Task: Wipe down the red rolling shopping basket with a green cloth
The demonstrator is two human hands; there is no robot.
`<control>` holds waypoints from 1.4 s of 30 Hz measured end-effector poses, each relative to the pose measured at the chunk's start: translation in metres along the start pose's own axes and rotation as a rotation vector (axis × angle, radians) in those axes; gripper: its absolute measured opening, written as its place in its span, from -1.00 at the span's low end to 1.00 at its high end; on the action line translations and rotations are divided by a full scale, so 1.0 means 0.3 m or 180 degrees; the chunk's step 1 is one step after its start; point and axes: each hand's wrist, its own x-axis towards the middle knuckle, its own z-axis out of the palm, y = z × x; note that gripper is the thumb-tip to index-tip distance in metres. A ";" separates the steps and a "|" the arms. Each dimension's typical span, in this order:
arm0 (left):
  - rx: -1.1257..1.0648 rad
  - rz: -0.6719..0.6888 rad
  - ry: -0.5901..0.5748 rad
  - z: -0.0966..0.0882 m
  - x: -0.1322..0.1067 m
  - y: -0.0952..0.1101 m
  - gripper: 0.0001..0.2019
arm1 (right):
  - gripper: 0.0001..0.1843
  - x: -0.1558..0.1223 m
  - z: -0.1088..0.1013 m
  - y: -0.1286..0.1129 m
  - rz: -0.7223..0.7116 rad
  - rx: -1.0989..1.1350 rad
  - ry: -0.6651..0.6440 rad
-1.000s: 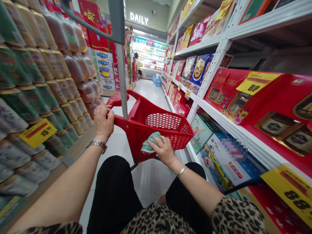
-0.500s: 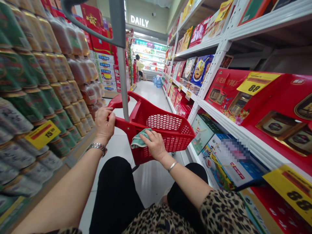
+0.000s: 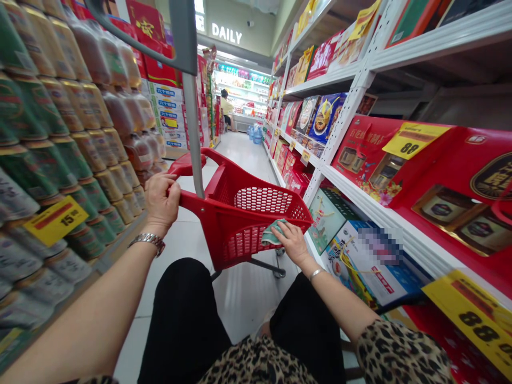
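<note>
My left hand (image 3: 162, 198) is closed around the red plastic rim of a wheeled shopping basket (image 3: 244, 234), just beside its tall grey pull handle (image 3: 188, 101). My right hand (image 3: 292, 244) rests on the basket's far right side, over a folded green and white cloth (image 3: 274, 234). The cloth is pressed against the red mesh wall, and part of it lies under my fingers. A silver wristwatch (image 3: 148, 242) circles my left wrist, and a thin silver bangle (image 3: 316, 274) sits on my right.
Stacked green cans and packaged goods (image 3: 52, 138) line the left of the aisle. White metal shelves (image 3: 352, 101) hold red gift boxes on the right, with yellow price tags (image 3: 412, 140). A person (image 3: 226, 109) stands at the far end of the tiled floor (image 3: 240, 154).
My right hand and the cloth first slid left along the basket, then moved right past their earlier place. The basket has swung slightly, and the person at the aisle's end appears clearer.
</note>
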 end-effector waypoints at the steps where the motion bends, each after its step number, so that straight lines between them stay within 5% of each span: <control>1: -0.0001 0.0014 0.0008 0.000 0.000 0.000 -0.82 | -0.44 -0.023 -0.002 0.022 0.0115 -0.0028 -0.0117; 10: -0.0091 0.0058 0.0219 0.020 -0.009 -0.013 -0.82 | -0.35 -0.173 -0.053 0.176 0.1783 -0.0436 -0.1074; 15: -0.0131 0.0057 0.0243 0.022 -0.012 -0.009 -0.80 | -0.34 -0.188 -0.039 0.186 0.2801 -0.0420 -0.1043; 18: -0.0136 0.0071 0.0231 0.017 -0.010 -0.003 -0.80 | -0.36 -0.167 -0.004 0.150 0.2972 -0.0196 -0.0795; 25: -0.0040 -0.0089 0.0116 0.005 -0.009 0.023 -0.83 | -0.46 -0.082 0.049 0.012 0.2092 0.0296 0.0405; 35: 0.0019 -0.0144 0.0025 0.000 -0.020 0.035 -0.84 | -0.53 0.153 0.044 -0.343 0.0755 0.0791 0.0316; 42: -0.0046 -0.0112 0.0095 0.004 -0.028 0.021 -0.84 | -0.74 0.247 0.044 -0.530 -0.0766 0.0968 0.0084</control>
